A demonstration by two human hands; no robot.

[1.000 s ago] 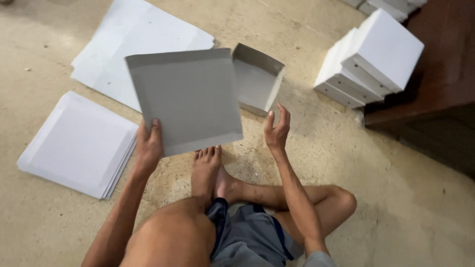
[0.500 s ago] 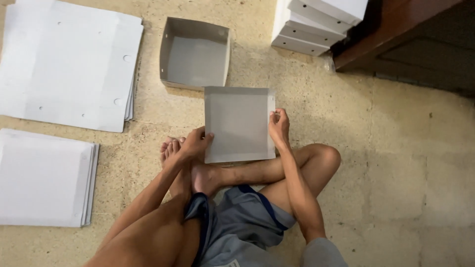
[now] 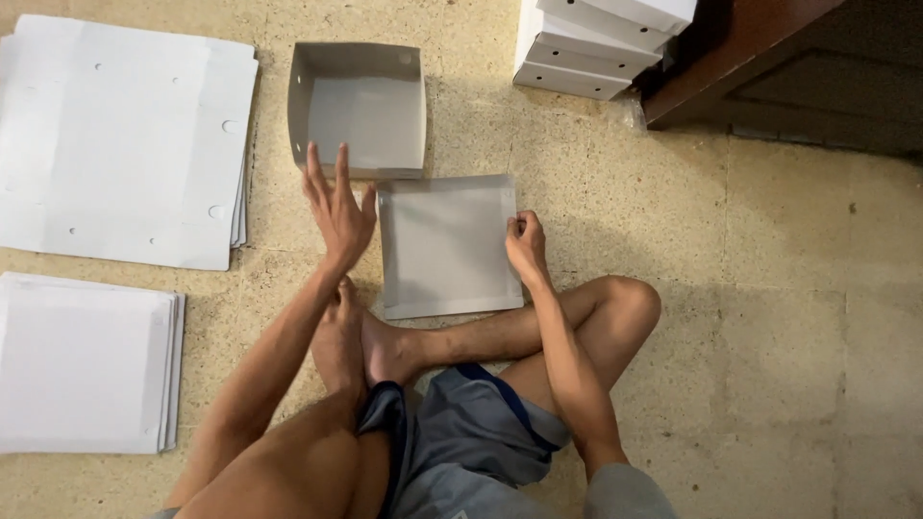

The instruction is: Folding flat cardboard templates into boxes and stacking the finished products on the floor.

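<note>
Grey shorts (image 3: 471, 432) with blue trim; bare arms, bare feet

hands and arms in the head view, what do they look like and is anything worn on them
Both arms are bare from the shoulder area down: no sleeves, gloves, watch or rings show. The left hand and right hand are slim with long fingers. The only clothing near the arms is grey shorts with a dark blue stripe, plus a grey patch at the bottom edge.
</note>
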